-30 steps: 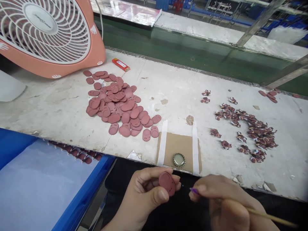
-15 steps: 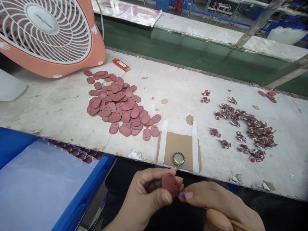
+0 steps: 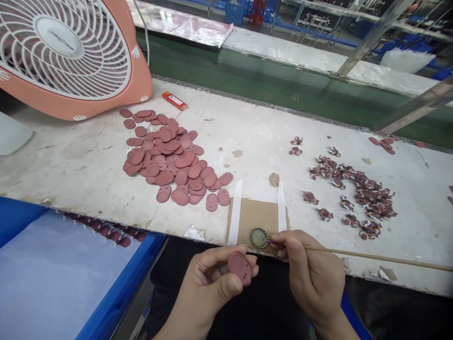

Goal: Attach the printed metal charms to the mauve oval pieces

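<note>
My left hand (image 3: 208,285) is shut on a flat oval piece of dusky-red rubber or clay (image 3: 239,268) with two small holes, pinching it between thumb and fingers. My right hand (image 3: 313,269) holds a long thin wooden stick (image 3: 375,255) with a purple tip (image 3: 271,242). That tip sits at the edge of a ribbed metal bottle cap (image 3: 259,238), which lies on a cardboard patch (image 3: 256,222) held down by white tape strips. The cap's underside is hidden.
A heap of similar red ovals (image 3: 166,160) lies left of the cardboard, and small decorated red pieces (image 3: 354,193) lie to the right on the scuffed white bench (image 3: 88,174). A pink fan (image 3: 67,52), a red lighter (image 3: 174,100) and a blue-edged bin (image 3: 60,278) are nearby.
My right hand has risen from the oval to the bench edge, bringing the stick's purple tip to the bottle cap. The stick now points right. The view has shifted slightly.
</note>
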Demonstrator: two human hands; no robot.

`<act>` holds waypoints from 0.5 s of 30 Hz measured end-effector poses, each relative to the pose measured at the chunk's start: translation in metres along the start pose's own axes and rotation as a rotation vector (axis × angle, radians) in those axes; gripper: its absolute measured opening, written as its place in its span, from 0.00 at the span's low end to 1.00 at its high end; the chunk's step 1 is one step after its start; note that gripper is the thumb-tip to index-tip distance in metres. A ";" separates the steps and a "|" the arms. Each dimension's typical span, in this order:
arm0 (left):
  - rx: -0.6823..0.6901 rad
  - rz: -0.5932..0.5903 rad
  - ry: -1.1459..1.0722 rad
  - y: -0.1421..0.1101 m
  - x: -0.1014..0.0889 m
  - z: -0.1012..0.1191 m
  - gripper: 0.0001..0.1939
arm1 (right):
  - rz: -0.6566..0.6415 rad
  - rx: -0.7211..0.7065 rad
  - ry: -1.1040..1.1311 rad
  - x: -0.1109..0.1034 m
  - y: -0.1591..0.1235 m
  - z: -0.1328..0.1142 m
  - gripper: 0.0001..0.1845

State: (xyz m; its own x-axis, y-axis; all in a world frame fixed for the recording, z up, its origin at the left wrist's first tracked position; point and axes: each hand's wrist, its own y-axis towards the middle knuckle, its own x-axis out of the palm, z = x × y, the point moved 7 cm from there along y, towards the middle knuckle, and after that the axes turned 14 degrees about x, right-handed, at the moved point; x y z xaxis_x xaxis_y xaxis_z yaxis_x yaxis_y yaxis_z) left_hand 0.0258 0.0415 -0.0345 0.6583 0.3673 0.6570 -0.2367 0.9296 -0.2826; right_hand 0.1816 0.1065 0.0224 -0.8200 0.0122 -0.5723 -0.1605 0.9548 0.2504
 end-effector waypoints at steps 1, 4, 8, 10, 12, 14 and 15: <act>-0.003 -0.017 -0.003 0.000 0.001 -0.001 0.13 | -0.006 -0.001 -0.006 0.002 0.001 0.000 0.13; 0.000 -0.036 -0.007 0.000 0.002 -0.002 0.13 | -0.027 0.009 0.001 0.003 0.001 0.000 0.12; 0.003 -0.012 -0.001 0.002 0.000 -0.001 0.13 | -0.002 0.054 0.079 -0.004 -0.005 -0.005 0.14; -0.026 -0.039 -0.006 0.002 0.002 -0.003 0.14 | 0.023 0.067 0.170 -0.010 -0.010 -0.013 0.15; -0.046 -0.061 -0.007 0.001 0.004 -0.004 0.14 | -0.003 0.055 0.292 -0.011 -0.015 -0.025 0.15; -0.044 -0.054 0.003 0.000 0.006 -0.003 0.14 | -0.039 0.030 0.397 -0.009 -0.018 -0.038 0.15; -0.038 -0.041 0.013 -0.001 0.006 -0.002 0.14 | -0.030 0.034 0.425 -0.008 -0.019 -0.041 0.14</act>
State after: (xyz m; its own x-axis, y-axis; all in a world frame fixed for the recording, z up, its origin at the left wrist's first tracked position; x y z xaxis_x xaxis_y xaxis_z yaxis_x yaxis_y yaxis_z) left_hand 0.0315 0.0429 -0.0318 0.6759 0.3280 0.6599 -0.1817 0.9420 -0.2822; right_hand 0.1687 0.0760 0.0548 -0.9699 -0.1319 -0.2047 -0.1748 0.9623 0.2083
